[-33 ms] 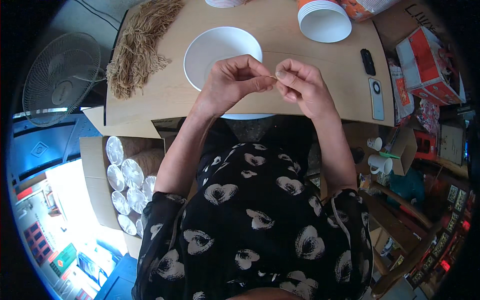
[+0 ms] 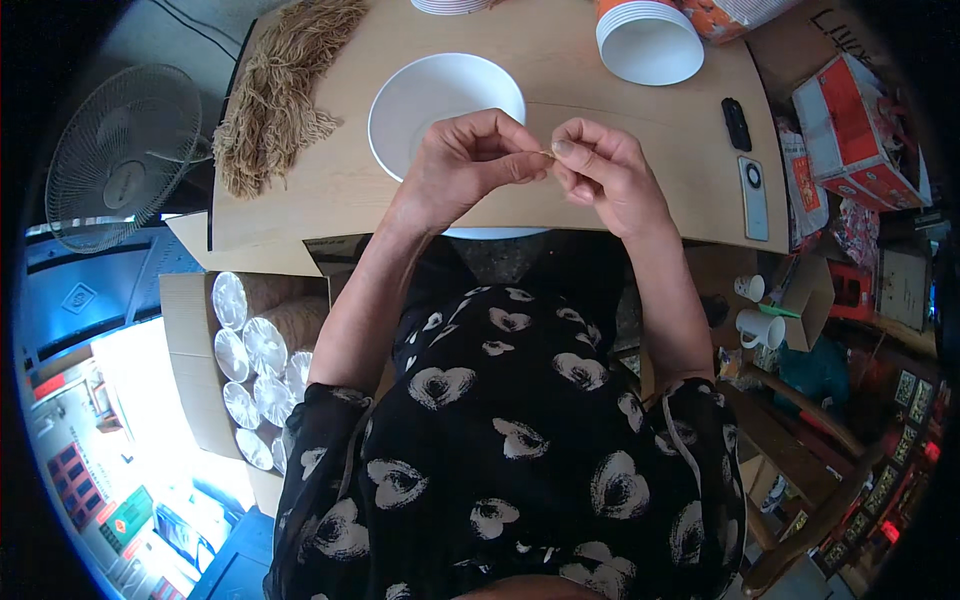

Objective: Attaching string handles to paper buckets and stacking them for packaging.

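My left hand point(image 2: 462, 165) and my right hand point(image 2: 612, 175) meet over the near part of the table, just in front of a white bowl point(image 2: 425, 95). Thumb and fingers of each are pinched together. Between the fingertips shows a tiny bit of a thin tan strand point(image 2: 548, 154); most of it is hidden by the fingers. To the left of the bowl lies a large heap of tan, string-like strands point(image 2: 275, 105), apart from both hands. The bowl's near side is partly covered by my left hand.
Stacked white-lined paper tubs point(image 2: 652, 45) lie at the far right of the table point(image 2: 600, 215). A phone point(image 2: 753, 197) and a small black object point(image 2: 735, 123) rest by its right edge. A fan point(image 2: 125, 160) and a carton point(image 2: 195, 370) of clear-ended cylinders stand left.
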`<action>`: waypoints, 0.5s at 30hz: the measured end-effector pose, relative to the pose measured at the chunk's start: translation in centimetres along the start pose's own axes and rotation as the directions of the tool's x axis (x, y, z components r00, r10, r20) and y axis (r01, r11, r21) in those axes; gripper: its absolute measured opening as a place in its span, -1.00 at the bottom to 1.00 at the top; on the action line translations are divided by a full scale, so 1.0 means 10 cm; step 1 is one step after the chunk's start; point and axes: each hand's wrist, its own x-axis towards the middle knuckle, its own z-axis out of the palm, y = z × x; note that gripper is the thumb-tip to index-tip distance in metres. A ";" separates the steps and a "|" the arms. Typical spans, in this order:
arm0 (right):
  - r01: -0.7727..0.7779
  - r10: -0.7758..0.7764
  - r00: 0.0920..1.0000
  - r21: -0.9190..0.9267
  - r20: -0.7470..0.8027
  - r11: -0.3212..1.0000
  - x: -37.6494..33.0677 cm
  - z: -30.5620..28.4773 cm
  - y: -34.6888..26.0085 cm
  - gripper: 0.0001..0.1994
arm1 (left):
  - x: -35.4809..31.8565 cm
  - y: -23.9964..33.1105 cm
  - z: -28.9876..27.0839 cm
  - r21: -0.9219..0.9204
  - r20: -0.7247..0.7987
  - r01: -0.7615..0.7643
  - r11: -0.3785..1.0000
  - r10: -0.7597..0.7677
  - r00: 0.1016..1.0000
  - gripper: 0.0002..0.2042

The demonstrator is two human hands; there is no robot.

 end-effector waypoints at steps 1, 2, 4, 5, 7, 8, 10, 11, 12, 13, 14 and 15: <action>-0.028 0.027 1.000 0.089 0.005 0.996 0.01 -0.01 0.02 -0.87 | 0.00 -0.01 0.00 -0.019 0.004 -0.004 1.000 0.005 1.000 -0.92; -0.028 0.028 1.000 0.089 0.006 0.996 0.01 -0.01 0.03 -0.87 | 0.00 -0.02 0.00 -0.038 0.008 -0.009 0.999 0.009 1.000 -0.92; -0.035 0.035 0.999 0.149 0.004 0.988 0.03 0.00 0.06 -0.87 | -0.01 -0.03 -0.02 -0.041 0.014 -0.017 0.999 0.017 1.000 -0.92; -0.036 0.036 0.999 0.149 0.004 0.988 0.03 -0.01 0.07 -0.87 | -0.01 -0.04 -0.02 -0.045 0.022 -0.025 0.999 0.026 0.999 -0.91; -0.049 0.043 0.998 0.187 0.036 0.981 0.04 -0.03 0.07 -0.86 | 0.00 -0.05 -0.02 -0.049 0.032 -0.037 0.998 0.039 0.999 -0.91; -0.050 0.044 0.998 0.186 0.037 0.981 0.04 -0.03 0.07 -0.86 | 0.00 -0.06 -0.03 -0.054 0.043 -0.050 0.997 0.052 0.998 -0.91; -0.053 0.046 0.998 0.204 0.038 0.977 0.04 -0.02 0.06 -0.86 | 0.00 -0.06 -0.03 -0.051 0.045 -0.044 0.998 0.047 0.998 -0.91; -0.053 0.046 0.998 0.204 0.037 0.978 0.03 -0.02 0.06 -0.86 | 0.00 -0.07 -0.03 -0.049 0.048 -0.039 0.998 0.041 0.998 -0.91; -0.044 0.036 0.998 0.196 0.042 0.980 0.03 -0.02 0.07 -0.86 | 0.00 -0.07 -0.03 -0.050 0.048 -0.039 0.998 0.041 0.998 -0.91; -0.035 0.027 0.998 0.188 0.048 0.981 0.03 -0.02 0.07 -0.85 | 0.00 -0.07 -0.04 -0.050 0.040 -0.033 0.998 0.036 0.999 -0.91; -0.036 0.027 0.998 0.188 0.049 0.981 0.03 -0.01 0.08 -0.85 | 0.00 -0.07 -0.04 -0.051 0.031 -0.028 0.998 0.030 0.999 -0.92; -0.028 0.022 0.999 0.186 0.033 0.982 0.03 -0.01 0.08 -0.84 | -0.01 -0.05 -0.03 -0.051 0.030 -0.029 0.998 0.030 0.999 -0.92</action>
